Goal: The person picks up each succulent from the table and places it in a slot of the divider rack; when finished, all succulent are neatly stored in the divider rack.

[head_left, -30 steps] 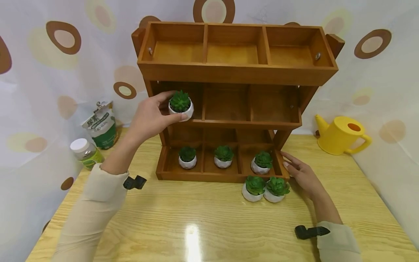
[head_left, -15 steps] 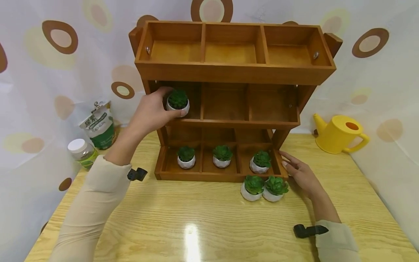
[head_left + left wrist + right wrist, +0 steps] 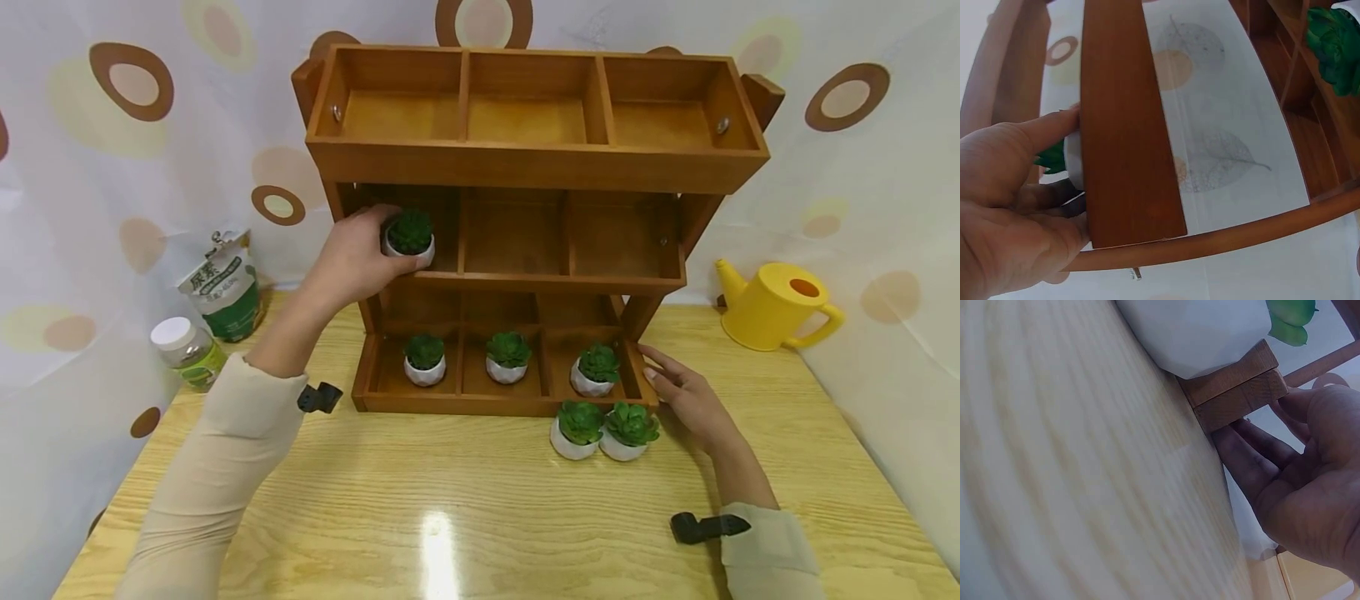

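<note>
A wooden three-tier shelf (image 3: 540, 158) stands on the table. My left hand (image 3: 360, 257) grips a small succulent in a white pot (image 3: 409, 235), thumb at the front of the pot, in the left compartment of the middle tier. In the left wrist view the tier's front board hides much of this pot (image 3: 1073, 159). My right hand (image 3: 693, 408) rests its fairly straight fingers against the right end of the bottom tier; in the right wrist view the hand (image 3: 1310, 469) touches the board's corner. Several potted succulents (image 3: 507, 358) sit in the bottom tier.
Two more potted succulents (image 3: 576, 429) stand on the table before the shelf's right front corner. A yellow watering can (image 3: 780, 307) is at the right. On the left are a white-lidded jar (image 3: 187, 354) and a green-and-white pouch (image 3: 225, 292). A patterned sheet hangs behind.
My left hand has brought the potted succulent back and down into the middle tier's left compartment. The right hand keeps its place at the shelf's end. The head view has shifted slightly.
</note>
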### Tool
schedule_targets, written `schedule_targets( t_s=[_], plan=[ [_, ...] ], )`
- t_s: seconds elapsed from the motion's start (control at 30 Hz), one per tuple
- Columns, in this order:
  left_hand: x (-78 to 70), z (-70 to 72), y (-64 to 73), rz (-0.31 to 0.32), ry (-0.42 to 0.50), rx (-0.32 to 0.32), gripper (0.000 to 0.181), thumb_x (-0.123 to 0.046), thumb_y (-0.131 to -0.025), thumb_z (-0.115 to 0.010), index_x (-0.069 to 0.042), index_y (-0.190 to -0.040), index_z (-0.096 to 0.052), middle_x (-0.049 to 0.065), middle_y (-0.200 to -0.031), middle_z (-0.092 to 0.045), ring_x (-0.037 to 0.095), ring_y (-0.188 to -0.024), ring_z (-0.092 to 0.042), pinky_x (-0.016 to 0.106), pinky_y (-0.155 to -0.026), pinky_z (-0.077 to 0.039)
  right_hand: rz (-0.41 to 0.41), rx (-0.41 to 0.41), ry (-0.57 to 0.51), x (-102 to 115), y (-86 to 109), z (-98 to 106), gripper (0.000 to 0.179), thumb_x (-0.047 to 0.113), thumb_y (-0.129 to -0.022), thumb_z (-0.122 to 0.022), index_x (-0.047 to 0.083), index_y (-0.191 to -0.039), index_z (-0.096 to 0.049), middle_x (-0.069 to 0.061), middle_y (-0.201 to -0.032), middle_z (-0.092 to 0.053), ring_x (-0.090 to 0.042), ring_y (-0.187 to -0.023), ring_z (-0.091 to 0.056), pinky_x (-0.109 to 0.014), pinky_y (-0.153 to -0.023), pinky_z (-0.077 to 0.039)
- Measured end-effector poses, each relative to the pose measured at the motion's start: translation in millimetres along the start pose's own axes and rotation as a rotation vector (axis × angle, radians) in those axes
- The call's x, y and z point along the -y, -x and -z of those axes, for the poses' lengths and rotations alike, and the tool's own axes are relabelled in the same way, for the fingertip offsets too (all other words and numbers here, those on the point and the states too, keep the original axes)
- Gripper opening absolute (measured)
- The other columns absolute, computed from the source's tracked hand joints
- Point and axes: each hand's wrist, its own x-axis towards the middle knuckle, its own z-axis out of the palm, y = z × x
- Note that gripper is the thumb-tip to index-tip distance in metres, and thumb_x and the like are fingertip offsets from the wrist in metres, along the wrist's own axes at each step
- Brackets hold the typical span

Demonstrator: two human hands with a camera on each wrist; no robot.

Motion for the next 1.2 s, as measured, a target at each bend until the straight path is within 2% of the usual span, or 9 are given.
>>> schedule_targets(
  t_s=[0.17, 0.33, 0.43, 0.53, 0.67, 0.77, 0.9, 1.07, 1.2],
  plan=[
    [-0.9, 2.5, 1.7, 0.012, 0.016, 0.049, 0.069, -0.033, -0.092, -0.073, -0.006, -0.150, -0.047, 0.018, -0.141, -0.059, 0.037, -0.129, -0.056, 0.054, -0.107, -0.046, -0.001, 0.001, -0.001, -0.2, 0.2, 0.3, 0.058, 0.044, -0.109, -0.039, 0.029, -0.163, -0.023, -0.017, -0.165, -0.030, -0.040, -0.142, -0.045, -0.052, -0.113, -0.041],
    [-0.3, 5.6, 3.4, 0.027, 0.038, 0.084, 0.068, -0.029, -0.094, -0.071, -0.007, -0.153, -0.044, 0.019, -0.144, -0.057, 0.037, -0.131, -0.054, 0.054, -0.108, -0.045, -0.007, 0.004, -0.004, 0.2, -0.2, -0.1, 0.058, 0.044, -0.109, -0.040, 0.029, -0.163, -0.023, -0.018, -0.163, -0.034, -0.038, -0.140, -0.049, -0.036, -0.107, -0.050],
    [0.4, 7.7, 4.9, 0.036, 0.055, 0.097, 0.067, -0.025, -0.095, -0.069, -0.008, -0.155, -0.042, 0.018, -0.146, -0.056, 0.036, -0.131, -0.055, 0.053, -0.108, -0.046, 0.003, 0.003, -0.005, -0.1, -0.5, 0.1, 0.059, 0.044, -0.109, -0.041, 0.029, -0.163, -0.024, -0.019, -0.162, -0.035, -0.030, -0.136, -0.054, -0.024, -0.101, -0.052],
    [1.0, 8.4, 5.6, 0.039, 0.068, 0.105, 0.066, -0.022, -0.096, -0.068, -0.011, -0.155, -0.042, 0.018, -0.145, -0.057, 0.035, -0.126, -0.058, 0.051, -0.104, -0.048, 0.012, 0.003, -0.010, -0.8, -0.8, 0.7, 0.059, 0.044, -0.109, -0.041, 0.028, -0.163, -0.025, -0.019, -0.162, -0.036, -0.016, -0.129, -0.059, -0.016, -0.096, -0.050],
    [2.1, 8.1, 7.3, 0.038, 0.083, 0.106, 0.067, -0.023, -0.095, -0.069, -0.014, -0.156, -0.042, 0.018, -0.146, -0.056, 0.035, -0.125, -0.058, 0.051, -0.103, -0.049, 0.009, 0.005, -0.027, -1.8, -0.8, 0.9, 0.059, 0.044, -0.109, -0.041, 0.028, -0.163, -0.025, -0.019, -0.162, -0.035, -0.003, -0.121, -0.059, -0.014, -0.094, -0.050],
    [4.1, 8.5, 12.5, 0.027, 0.106, 0.087, 0.070, -0.026, -0.094, -0.071, -0.015, -0.157, -0.041, 0.016, -0.153, -0.050, 0.036, -0.135, -0.052, 0.054, -0.109, -0.044, 0.000, 0.010, -0.031, -1.8, -1.1, 0.5, 0.059, 0.044, -0.109, -0.042, 0.028, -0.163, -0.024, -0.019, -0.162, -0.035, -0.009, -0.124, -0.060, -0.017, -0.095, -0.051],
    [5.7, 11.3, 26.3, 0.001, 0.206, 0.015, 0.077, -0.030, -0.092, -0.075, -0.016, -0.158, -0.038, 0.009, -0.161, -0.041, 0.033, -0.146, -0.043, 0.049, -0.117, -0.039, -0.001, 0.014, -0.017, -1.5, -1.6, 0.4, 0.059, 0.045, -0.109, -0.041, 0.030, -0.163, -0.024, -0.018, -0.162, -0.036, -0.020, -0.131, -0.058, -0.023, -0.100, -0.052],
    [-1.0, 18.7, 50.9, -0.060, 0.351, -0.090, 0.078, -0.031, -0.091, -0.078, -0.022, -0.158, -0.038, 0.003, -0.161, -0.041, 0.020, -0.149, -0.041, 0.042, -0.118, -0.039, 0.000, 0.013, -0.029, -1.2, -1.5, 0.7, 0.058, 0.043, -0.109, -0.041, 0.029, -0.163, -0.024, -0.019, -0.162, -0.036, -0.006, -0.123, -0.060, -0.018, -0.096, -0.051],
    [-9.5, 14.9, 71.2, -0.163, 0.421, -0.136, 0.073, -0.022, -0.089, -0.080, -0.022, -0.154, -0.045, 0.002, -0.157, -0.048, 0.017, -0.145, -0.046, 0.038, -0.115, -0.042, -0.005, 0.011, -0.053, -1.4, -1.1, 0.2, 0.058, 0.042, -0.109, -0.042, 0.028, -0.163, -0.024, -0.020, -0.163, -0.034, 0.003, -0.115, -0.060, -0.014, -0.091, -0.051]
  ],
)
